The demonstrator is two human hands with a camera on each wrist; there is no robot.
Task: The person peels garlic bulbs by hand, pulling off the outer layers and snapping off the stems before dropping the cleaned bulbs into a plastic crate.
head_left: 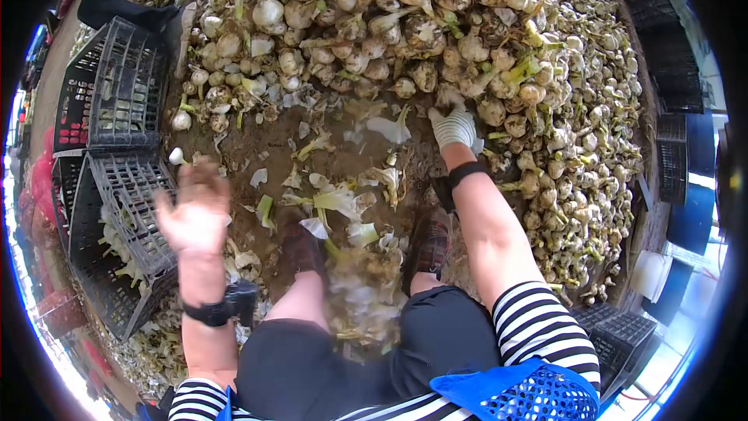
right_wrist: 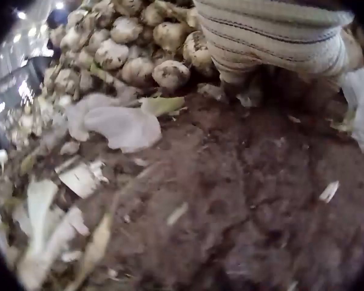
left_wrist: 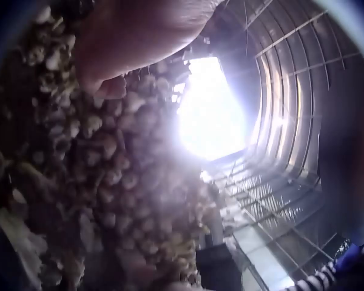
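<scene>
My bare left hand (head_left: 196, 210) is raised beside the black crates, fingers spread and blurred, holding nothing visible. Just above it in the head view, a clean white garlic bulb (head_left: 176, 156) shows by a crate edge. In a striped knit glove, my right hand (head_left: 453, 126) reaches down at the foot of a heap of dirty garlic bulbs (head_left: 425, 35). The glove (right_wrist: 279, 42) fills the top of the right wrist view with fingertips low at the soil; I cannot tell whether they grip a bulb. A whitish piece (right_wrist: 359, 109) shows beside the glove.
Black plastic crates (head_left: 128, 210) stand tilted at the left, one with trimmed garlic inside. Peeled skins and stalk bits (head_left: 339, 201) litter the soil between my shoes (head_left: 428, 245). More garlic (head_left: 584, 171) spreads along the right, with dark crates (head_left: 615, 335) behind it.
</scene>
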